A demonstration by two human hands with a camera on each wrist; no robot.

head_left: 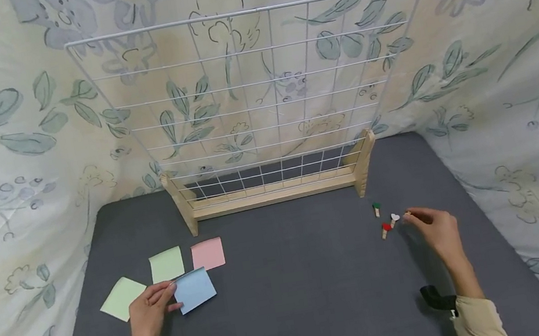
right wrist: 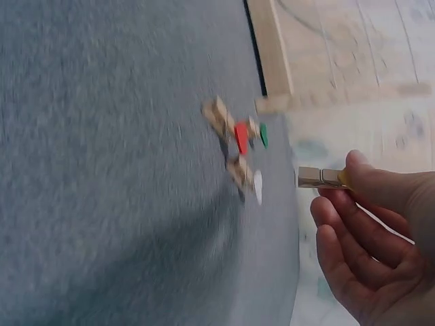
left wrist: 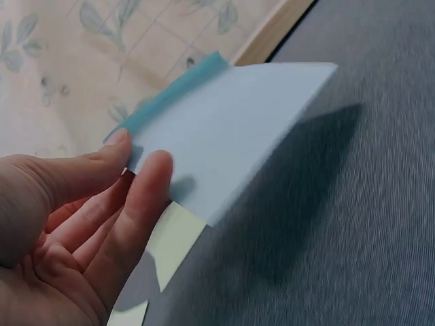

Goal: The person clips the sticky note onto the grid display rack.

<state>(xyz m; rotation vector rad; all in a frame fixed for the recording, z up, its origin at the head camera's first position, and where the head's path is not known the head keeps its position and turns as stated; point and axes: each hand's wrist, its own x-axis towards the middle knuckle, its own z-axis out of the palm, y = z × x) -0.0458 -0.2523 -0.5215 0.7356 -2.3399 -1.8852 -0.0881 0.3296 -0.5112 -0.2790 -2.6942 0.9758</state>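
My left hand [head_left: 150, 309] pinches a blue sticky note [head_left: 195, 290] by its upper left corner, lifted off the table; the left wrist view shows the note [left wrist: 231, 129] with a darker strip along one edge. Between thumb and fingers, my right hand [head_left: 437, 229] holds a small wooden clothespin [right wrist: 319, 178] with a bit of yellow at the gripped end. Just left of that hand lie three more clothespins: one with a red heart [head_left: 386, 227], one with a white heart [head_left: 394, 218] and one with a green top [head_left: 376, 208].
Two light green notes [head_left: 166, 265] and a pink note [head_left: 207, 254] lie at the left of the dark table [head_left: 301, 304]. A white wire grid [head_left: 265, 107] stands in a wooden base [head_left: 274, 195] at the back. Floral cloth [head_left: 520, 111] surrounds the table.
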